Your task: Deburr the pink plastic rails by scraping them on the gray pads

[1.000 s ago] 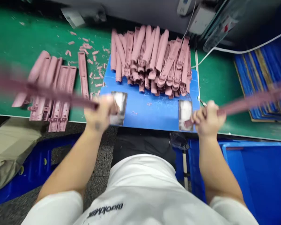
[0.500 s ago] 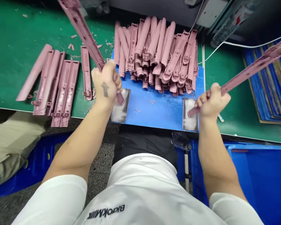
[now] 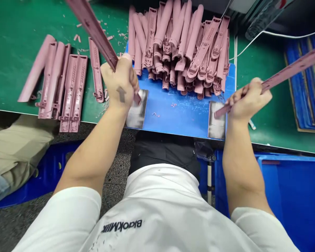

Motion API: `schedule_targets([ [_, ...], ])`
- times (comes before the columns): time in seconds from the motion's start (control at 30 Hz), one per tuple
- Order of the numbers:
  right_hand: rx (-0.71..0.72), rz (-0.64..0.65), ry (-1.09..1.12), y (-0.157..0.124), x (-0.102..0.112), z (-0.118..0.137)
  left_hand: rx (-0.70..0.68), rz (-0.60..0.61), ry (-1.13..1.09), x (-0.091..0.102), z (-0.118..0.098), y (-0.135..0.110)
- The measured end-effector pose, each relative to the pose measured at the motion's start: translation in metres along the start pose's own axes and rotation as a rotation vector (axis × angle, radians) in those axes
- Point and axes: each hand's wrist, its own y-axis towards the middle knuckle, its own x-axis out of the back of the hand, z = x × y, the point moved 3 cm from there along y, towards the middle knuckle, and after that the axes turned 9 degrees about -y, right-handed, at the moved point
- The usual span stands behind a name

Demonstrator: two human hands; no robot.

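My left hand (image 3: 119, 84) grips the near end of a long pink moulded plastic part (image 3: 93, 35), which rises toward the upper left and leaves the frame. My right hand (image 3: 248, 99) grips a similar pink part (image 3: 294, 68), which slants out to the upper right. Both hands hover over a blue board (image 3: 178, 120), each close to a small metal plate (image 3: 137, 109) (image 3: 216, 120) on its front edge. Beyond them lies a heaped pile of pink parts (image 3: 178, 49). Several more lie side by side (image 3: 60, 84) to the left.
A green bench mat (image 3: 13, 45) is strewn with pink trimmings. A stack of blue boards (image 3: 304, 80) stands at the right, and a white cable (image 3: 286, 35) crosses behind. Below the bench are a blue crate (image 3: 291, 203) and a khaki-trousered leg (image 3: 13, 150).
My left hand has lifted its part from nearly level to steeply raised. My right hand has moved up and rightward. The bench has shifted lower in view, and the blur has gone.
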Motion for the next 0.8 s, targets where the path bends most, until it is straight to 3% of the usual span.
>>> schedule_targets([
  [0.1, 0.225, 0.022, -0.032, -0.022, 0.008, 0.010, -0.185, 0.104, 0.048, 0.002, -0.014, -0.025],
  [0.17, 0.304, 0.099, -0.055, -0.058, 0.032, 0.022, -0.168, 0.125, 0.021, 0.015, -0.038, -0.056],
  [0.2, 0.295, 0.111, -0.043, -0.072, 0.044, 0.026, -0.126, 0.112, -0.007, 0.022, -0.049, -0.066],
  [0.27, 0.141, 0.137, -0.017, -0.077, 0.054, 0.024, 0.129, 0.024, 0.006, 0.029, -0.054, -0.064],
  [0.33, -0.109, 0.189, -0.041, -0.050, 0.040, 0.011, 0.345, -0.055, 0.070, 0.023, -0.040, -0.036],
  [0.4, -0.271, 0.201, -0.120, -0.006, 0.012, -0.004, 0.406, -0.076, 0.093, 0.007, -0.015, 0.003],
  [0.47, -0.245, 0.101, -0.129, 0.029, -0.009, -0.011, 0.304, -0.098, 0.073, -0.006, 0.003, 0.030],
  [0.53, -0.095, 0.010, -0.099, 0.032, -0.013, -0.005, 0.085, -0.074, 0.056, -0.007, 0.004, 0.028],
  [0.63, 0.079, 0.058, -0.106, -0.023, 0.016, 0.011, -0.140, 0.105, 0.100, 0.011, -0.024, -0.025],
  [0.73, 0.144, 0.057, -0.074, -0.087, 0.061, 0.025, -0.057, 0.168, 0.042, 0.034, -0.058, -0.076],
  [0.8, 0.072, 0.030, 0.020, -0.097, 0.076, 0.027, 0.098, 0.114, -0.019, 0.037, -0.064, -0.078],
])
